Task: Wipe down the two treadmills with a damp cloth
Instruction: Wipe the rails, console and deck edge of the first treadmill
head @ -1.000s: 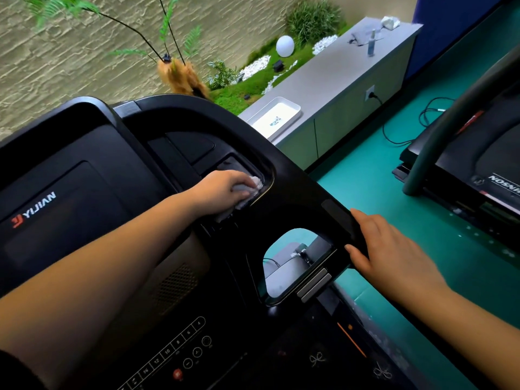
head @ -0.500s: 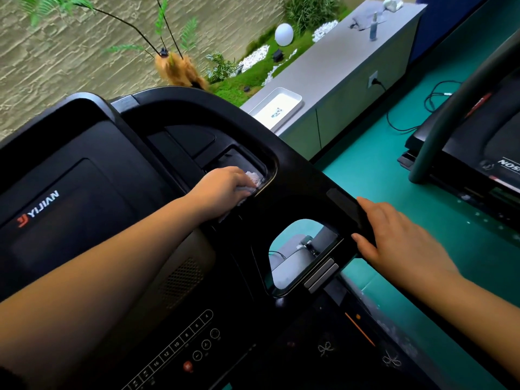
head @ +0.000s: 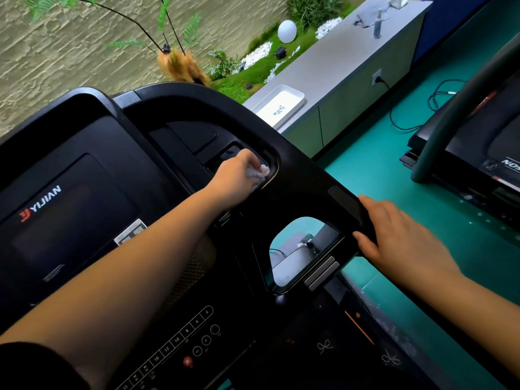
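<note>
- Black plastic fills the nearest part of the view: the button panel (head: 174, 350) of the first treadmill (head: 84, 192), with its dark screen just beyond.
- Across this console the left forearm is stretched, and the left hand (head: 239, 175) is seen in the recessed pocket (head: 271, 159) at the console's right end.
- A white cloth (head: 260, 173) is bunched under the fingers there. The left grip is clenched round it, and the cloth is pressed against the pocket's right rim.
- To the right, the right hand (head: 399, 237) is set on the side arm (head: 349, 204) of the same machine. The arm seems to be taken between thumb and fingers, so this grip is judged to be grasping it as a brace.
- The step in hand is judged to be the wiping of this pocket, with much of the task left.
- For the next move, the cloth would need to be worked into the pocket's corners, then drawn out along the rim. The side arm can be wiped only once the right hand is lifted. Light pressure is advised near the buttons.
- Farther off, across the green floor (head: 365, 170), the second treadmill (head: 492, 142) stands well apart, with nothing touching it.
- Farthest, a grey bench (head: 351, 57) carries a white tray (head: 278, 106) and a small bottle (head: 377, 22), and plants are seen against a stone wall behind it.
</note>
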`<state>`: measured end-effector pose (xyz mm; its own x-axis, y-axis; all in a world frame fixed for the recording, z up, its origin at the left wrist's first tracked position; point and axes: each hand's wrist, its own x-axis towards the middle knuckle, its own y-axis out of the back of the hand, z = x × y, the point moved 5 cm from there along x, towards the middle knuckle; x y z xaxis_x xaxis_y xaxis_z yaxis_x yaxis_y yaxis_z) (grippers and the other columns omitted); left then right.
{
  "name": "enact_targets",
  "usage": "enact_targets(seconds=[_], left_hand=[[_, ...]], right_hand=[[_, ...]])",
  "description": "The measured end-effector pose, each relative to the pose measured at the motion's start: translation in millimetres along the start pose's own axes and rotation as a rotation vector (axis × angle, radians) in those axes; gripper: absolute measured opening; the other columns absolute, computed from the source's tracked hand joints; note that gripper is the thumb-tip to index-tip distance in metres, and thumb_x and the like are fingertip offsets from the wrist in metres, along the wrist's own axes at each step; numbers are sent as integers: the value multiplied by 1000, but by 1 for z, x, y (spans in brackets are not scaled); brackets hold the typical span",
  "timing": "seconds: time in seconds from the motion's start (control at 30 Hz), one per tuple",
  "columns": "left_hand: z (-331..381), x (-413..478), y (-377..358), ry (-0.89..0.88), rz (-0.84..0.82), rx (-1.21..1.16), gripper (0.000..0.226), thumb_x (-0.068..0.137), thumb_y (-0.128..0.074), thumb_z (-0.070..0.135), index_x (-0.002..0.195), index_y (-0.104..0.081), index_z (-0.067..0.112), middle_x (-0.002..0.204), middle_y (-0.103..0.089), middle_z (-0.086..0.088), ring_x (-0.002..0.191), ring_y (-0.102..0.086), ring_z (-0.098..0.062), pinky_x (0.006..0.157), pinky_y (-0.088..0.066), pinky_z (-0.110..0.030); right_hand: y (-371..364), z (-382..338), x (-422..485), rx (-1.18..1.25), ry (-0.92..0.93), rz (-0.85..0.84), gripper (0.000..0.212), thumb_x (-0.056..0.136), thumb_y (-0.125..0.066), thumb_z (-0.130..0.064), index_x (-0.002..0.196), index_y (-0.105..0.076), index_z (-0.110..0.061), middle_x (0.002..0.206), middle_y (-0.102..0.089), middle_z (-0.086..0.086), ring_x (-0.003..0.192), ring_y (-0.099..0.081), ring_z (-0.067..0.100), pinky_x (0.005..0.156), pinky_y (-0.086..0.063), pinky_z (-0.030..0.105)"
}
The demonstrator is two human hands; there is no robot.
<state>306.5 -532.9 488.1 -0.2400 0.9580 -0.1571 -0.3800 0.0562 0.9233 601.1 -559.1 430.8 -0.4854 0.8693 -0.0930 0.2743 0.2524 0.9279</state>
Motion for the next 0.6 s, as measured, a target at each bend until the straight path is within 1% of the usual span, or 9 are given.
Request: enact_targets(seconds=[0.07, 0.13, 0.2, 0.27, 0.37, 0.4, 0.47, 0.53, 0.6], left_hand=[[-7, -6, -1, 4, -32, 10, 20, 88, -63, 19, 106, -53, 18, 107, -61, -3, 94, -56, -20, 77, -43, -30], [-15, -13, 1, -15, -89, 73, 20, 88, -63, 22, 103, -50, 21, 107, -63, -4, 93, -58, -22, 78, -47, -33], [-19, -13, 2, -6, -108, 92, 20, 88, -63, 21, 101, -47, 24, 103, -62, -4, 91, -58, -22, 75, -46, -33], [-11, -8, 0, -4, -85, 61, 20, 88, -63, 19, 101, -48, 24, 104, -61, -5, 92, -57, -22, 76, -46, -33], [-3, -2, -4, 0, -40, 2, 21, 87, -65, 19, 102, -52, 23, 106, -63, -4, 95, -58, -22, 83, -49, -38], [-4, -2, -3, -14, -37, 30, 21, 87, -65, 20, 104, -53, 21, 103, -63, -3, 93, -58, -22, 82, -48, -36], [-10, -5, 1, -71, -87, 157, 21, 86, -65, 23, 103, -54, 19, 96, -62, -2, 90, -57, -22, 78, -45, -33], [-17, -8, 6, -115, -167, 304, 19, 84, -67, 26, 98, -54, 22, 91, -61, 1, 89, -58, -23, 75, -46, -33], [-19, -7, 8, -126, -184, 375, 16, 83, -67, 22, 93, -54, 25, 87, -60, 1, 86, -58, -23, 73, -47, -33]], right_hand=[[-1, 0, 0, 1, 5, -1, 65, 92, -45, -50, 147, -22, -23, 126, -45, 1, 108, -54, 27, 80, -50, 41], [-1, -1, 0, -7, 4, -8, 65, 92, -44, -50, 147, -21, -23, 126, -45, 1, 108, -53, 26, 80, -49, 41], [-2, -1, 1, -4, 5, -9, 65, 92, -45, -50, 147, -22, -23, 126, -45, 1, 108, -54, 27, 79, -49, 40], [-1, 0, 1, 5, 7, -1, 65, 92, -46, -49, 147, -23, -22, 125, -46, 2, 108, -54, 27, 79, -50, 41], [-1, 0, 0, 0, 7, -6, 65, 92, -44, -50, 147, -22, -23, 126, -45, 1, 109, -54, 27, 80, -49, 41], [-2, 1, 0, -1, 10, -7, 65, 92, -44, -50, 146, -21, -23, 126, -45, 1, 109, -53, 27, 80, -49, 41], [-2, 1, 0, -5, 14, -7, 65, 92, -43, -51, 147, -20, -23, 125, -45, 0, 109, -53, 26, 80, -50, 41], [-1, 1, 0, -3, 11, -7, 66, 92, -43, -51, 147, -20, -23, 126, -45, 0, 109, -53, 26, 80, -49, 40], [-2, 0, 1, -5, 12, -10, 66, 92, -43, -51, 147, -20, -24, 127, -45, 0, 110, -53, 26, 81, -49, 40]])
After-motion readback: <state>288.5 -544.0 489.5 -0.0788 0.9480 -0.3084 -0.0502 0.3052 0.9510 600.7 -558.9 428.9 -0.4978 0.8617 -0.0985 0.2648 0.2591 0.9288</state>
